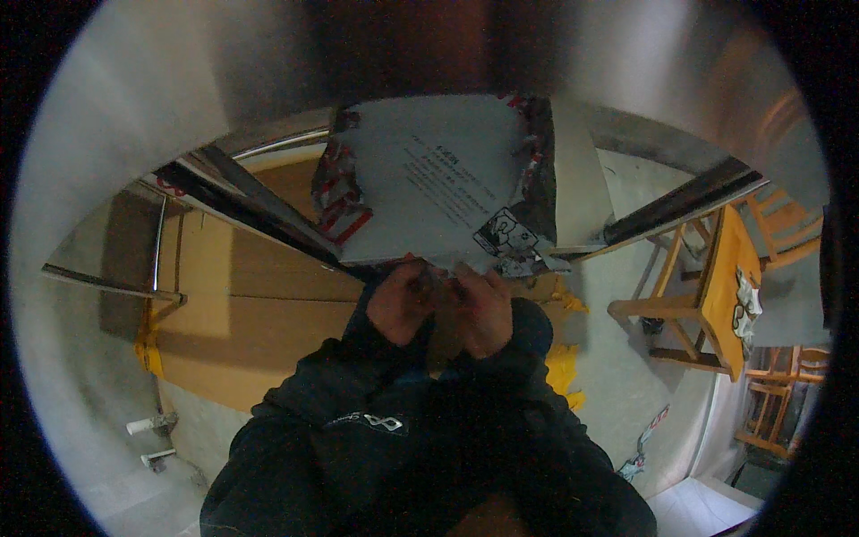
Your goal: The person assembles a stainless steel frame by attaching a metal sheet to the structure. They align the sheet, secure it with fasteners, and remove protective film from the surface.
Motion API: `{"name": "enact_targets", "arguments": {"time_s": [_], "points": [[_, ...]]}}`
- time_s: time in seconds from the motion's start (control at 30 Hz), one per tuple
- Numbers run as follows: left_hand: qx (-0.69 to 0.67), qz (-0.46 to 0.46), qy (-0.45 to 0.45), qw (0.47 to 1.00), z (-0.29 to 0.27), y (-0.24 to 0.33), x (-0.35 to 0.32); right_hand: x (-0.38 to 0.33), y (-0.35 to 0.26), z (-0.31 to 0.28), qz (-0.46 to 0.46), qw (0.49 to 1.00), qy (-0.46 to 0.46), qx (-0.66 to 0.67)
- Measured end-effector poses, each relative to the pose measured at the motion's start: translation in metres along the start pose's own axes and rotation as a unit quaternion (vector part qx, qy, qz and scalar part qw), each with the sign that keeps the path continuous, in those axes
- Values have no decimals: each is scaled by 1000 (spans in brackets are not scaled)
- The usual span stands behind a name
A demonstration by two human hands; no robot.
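Observation:
A flat panel (pixel 420 170) covered in pale grey protective film lies in front of me, with print in its middle. Along both sides the film is ragged, with red-and-white scraps (pixel 344 206) on the left. A crumpled, torn piece of film (pixel 514 242) with a dark drawing sits at the near right corner. My left hand (pixel 399 306) is closed at the panel's near edge, its fingers pinching the film. Close beside it, my right hand (pixel 484 310) also pinches the film at that edge. Dim light and blur hide the exact fingertip contact.
Shiny metal surfaces (pixel 295 54) curve across the top, and dark metal rails (pixel 259 201) run out on both sides. Brown cardboard (pixel 242 331) covers the floor below, with yellow tape (pixel 564 371) near it. A wooden table (pixel 720 286) and chairs stand at the right.

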State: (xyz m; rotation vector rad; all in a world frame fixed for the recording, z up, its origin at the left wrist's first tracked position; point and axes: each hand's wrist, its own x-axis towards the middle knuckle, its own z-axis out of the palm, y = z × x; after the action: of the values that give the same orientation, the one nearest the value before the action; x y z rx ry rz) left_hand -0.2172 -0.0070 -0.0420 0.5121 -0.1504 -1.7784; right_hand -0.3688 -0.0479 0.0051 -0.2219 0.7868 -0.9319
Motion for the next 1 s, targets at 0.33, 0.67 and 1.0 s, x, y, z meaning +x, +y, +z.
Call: {"name": "enact_targets", "arguments": {"time_s": [0.33, 0.67, 1.0], "points": [[87, -40, 192, 977, 46, 16, 2, 9, 10, -24, -82, 982, -35, -167], [472, 136, 146, 859, -31, -8, 18, 3, 0, -11, -17, 996, 9, -86], [782, 173, 58, 596, 41, 8, -13, 1, -7, -15, -2, 998, -10, -56]]}}
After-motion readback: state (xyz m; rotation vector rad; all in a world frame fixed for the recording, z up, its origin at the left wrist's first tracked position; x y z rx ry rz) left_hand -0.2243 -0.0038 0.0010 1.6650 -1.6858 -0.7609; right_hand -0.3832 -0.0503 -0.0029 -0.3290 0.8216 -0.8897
